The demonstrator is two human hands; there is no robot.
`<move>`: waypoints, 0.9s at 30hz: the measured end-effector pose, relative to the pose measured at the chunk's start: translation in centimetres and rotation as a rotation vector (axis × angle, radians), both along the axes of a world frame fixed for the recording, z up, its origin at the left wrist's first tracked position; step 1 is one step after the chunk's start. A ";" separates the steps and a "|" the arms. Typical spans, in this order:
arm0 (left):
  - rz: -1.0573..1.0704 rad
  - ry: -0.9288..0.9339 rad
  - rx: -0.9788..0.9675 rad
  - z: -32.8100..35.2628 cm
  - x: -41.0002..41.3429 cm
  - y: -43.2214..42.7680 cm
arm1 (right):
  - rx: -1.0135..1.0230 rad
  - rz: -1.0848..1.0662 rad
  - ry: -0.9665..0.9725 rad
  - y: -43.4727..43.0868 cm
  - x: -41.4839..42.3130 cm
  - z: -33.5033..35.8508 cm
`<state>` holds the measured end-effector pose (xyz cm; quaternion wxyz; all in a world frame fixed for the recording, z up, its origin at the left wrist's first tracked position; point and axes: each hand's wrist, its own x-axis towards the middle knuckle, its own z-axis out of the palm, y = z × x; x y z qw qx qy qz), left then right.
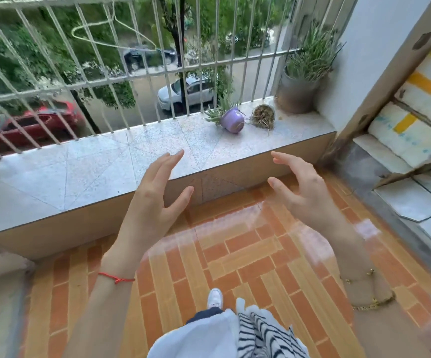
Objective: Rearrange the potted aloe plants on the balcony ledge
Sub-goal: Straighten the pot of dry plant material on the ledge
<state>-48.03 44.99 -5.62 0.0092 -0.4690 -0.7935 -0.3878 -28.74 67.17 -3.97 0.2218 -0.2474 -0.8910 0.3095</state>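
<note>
A small purple pot (232, 120) lies tipped on its side on the speckled stone ledge (106, 166), its green plant pointing left toward the bars. Beside it on the right lies a second small pot (262, 116), also on its side, showing dry roots and soil. A large grey pot (297, 91) with tall thin leaves stands upright in the ledge's far right corner. My left hand (155, 187) and my right hand (299, 187) hover over the ledge's front edge, palms facing each other, fingers spread, holding nothing. Both are well short of the pots.
White metal bars (142, 73) close off the ledge's far side, with a wire hanger (113, 32) hooked on them. A white wall (364, 60) and stacked boards and tiles (415, 112) stand at the right. Orange brick-pattern floor (235, 254) lies below.
</note>
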 end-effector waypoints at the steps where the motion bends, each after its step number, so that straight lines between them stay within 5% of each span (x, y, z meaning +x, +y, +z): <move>1: -0.004 0.004 0.003 0.0 -1.3 1.0 | 0.000 -0.013 0.006 0.9 -1.1 0.0; 17: -0.087 -0.022 -0.056 0.1 -12.6 17.1 | -0.120 -0.056 -0.020 13.1 -13.0 -2.6; 27: -0.081 -0.061 -0.054 -1.4 -18.7 32.5 | -0.095 0.009 -0.068 28.1 -20.8 -4.4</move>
